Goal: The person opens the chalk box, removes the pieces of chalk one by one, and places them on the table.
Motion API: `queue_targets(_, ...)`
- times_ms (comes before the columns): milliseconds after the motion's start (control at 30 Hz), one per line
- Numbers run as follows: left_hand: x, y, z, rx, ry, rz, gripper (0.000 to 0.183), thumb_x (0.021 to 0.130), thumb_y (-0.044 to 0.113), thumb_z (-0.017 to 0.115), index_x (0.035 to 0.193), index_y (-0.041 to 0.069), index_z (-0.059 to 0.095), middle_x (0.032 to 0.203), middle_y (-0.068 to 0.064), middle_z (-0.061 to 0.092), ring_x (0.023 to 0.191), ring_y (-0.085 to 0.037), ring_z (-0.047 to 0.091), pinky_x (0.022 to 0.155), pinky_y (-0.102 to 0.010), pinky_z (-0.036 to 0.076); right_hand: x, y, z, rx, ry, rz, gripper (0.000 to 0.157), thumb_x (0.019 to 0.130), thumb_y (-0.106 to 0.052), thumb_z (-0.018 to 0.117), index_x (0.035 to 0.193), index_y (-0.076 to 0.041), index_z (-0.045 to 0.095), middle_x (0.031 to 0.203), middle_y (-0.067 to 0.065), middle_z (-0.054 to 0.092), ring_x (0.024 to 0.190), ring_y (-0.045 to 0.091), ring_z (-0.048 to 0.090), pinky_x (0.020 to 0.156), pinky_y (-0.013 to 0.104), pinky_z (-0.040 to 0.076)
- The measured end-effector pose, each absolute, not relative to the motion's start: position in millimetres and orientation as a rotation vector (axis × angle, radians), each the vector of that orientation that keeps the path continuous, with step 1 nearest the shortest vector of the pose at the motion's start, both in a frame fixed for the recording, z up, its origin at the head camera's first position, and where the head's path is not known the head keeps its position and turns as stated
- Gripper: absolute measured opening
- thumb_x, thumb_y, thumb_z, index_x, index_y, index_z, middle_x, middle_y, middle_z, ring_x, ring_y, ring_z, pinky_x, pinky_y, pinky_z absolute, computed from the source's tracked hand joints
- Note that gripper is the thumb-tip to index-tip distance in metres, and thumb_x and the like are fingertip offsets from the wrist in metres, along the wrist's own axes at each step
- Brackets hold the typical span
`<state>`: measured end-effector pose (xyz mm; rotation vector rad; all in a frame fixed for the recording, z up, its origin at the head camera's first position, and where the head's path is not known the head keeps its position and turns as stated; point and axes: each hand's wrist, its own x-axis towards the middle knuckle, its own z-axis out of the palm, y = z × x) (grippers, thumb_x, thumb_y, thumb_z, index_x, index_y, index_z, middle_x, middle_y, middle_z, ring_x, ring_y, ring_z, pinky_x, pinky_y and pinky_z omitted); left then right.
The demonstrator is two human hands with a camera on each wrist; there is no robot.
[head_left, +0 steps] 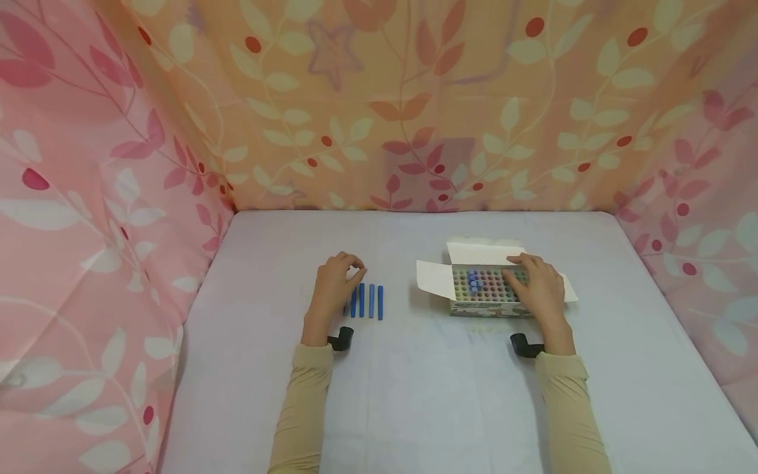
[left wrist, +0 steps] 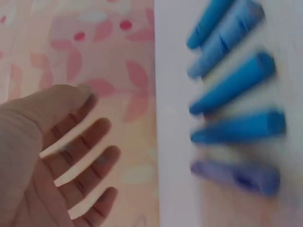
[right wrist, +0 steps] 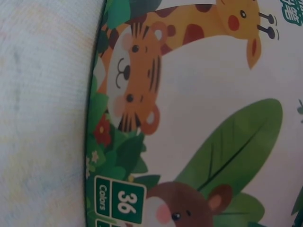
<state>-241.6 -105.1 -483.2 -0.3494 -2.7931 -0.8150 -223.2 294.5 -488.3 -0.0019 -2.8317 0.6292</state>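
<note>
In the head view, the left hand [head_left: 335, 282], near centre, partly covers the leftmost of five blue sticks [head_left: 372, 301]; the left wrist view shows its fingers loosely bent, holding nothing. The right hand [head_left: 541, 287], right of centre, hides part of the open box [head_left: 485, 309] of coloured sticks [head_left: 474, 284]; whether its fingers grip one cannot be told. White tabletop [head_left: 438, 382] separates sticks and box, its far edge meeting floral curtains [head_left: 331, 151].
</note>
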Motion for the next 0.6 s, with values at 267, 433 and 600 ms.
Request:
queue_targets(267,-237.4,-65.1,-466.3,-0.556,-2.666,-0.803,0.010,0.088,0.027,0.063,0.092,0.018,0.066,0.096,0.002,0.064,0.088,-0.020,0.056,0.076,-0.041,0.044,-221.8,296.0,-490.3,0.012,-2.833,0.628,0.042,0.092,-0.040,0.054,0.125,-0.014,0.055,0.134,0.021,0.044,0.117,0.045,0.040,0.096,0.062,0.025)
queue_targets(433,-236.8,-44.5,-460.6,-0.674,-2.604,-0.859,0.010,0.088,0.025,0.063,0.094,0.017,0.066,0.094,0.001,0.064,0.087,-0.018,0.056,0.073,-0.037,0.043,-220.5,296.1,-490.9,0.025,-2.826,0.631,0.042,0.093,-0.040,0.052,0.125,-0.014,0.054,0.133,0.021,0.044,0.117,0.044,0.041,0.096,0.062,0.025)
queue_targets(600,-236.4,-24.5,-457.2,-0.732,-2.607,-0.841,0.011,0.089,0.027,0.063,0.096,0.019,0.066,0.097,0.004,0.063,0.091,-0.017,0.057,0.074,-0.035,0.044,-220.7,295.6,-490.6,0.041,-2.816,0.639,0.041,0.093,-0.040,0.053,0.125,-0.014,0.054,0.133,0.021,0.044,0.116,0.044,0.041,0.096,0.062,0.025)
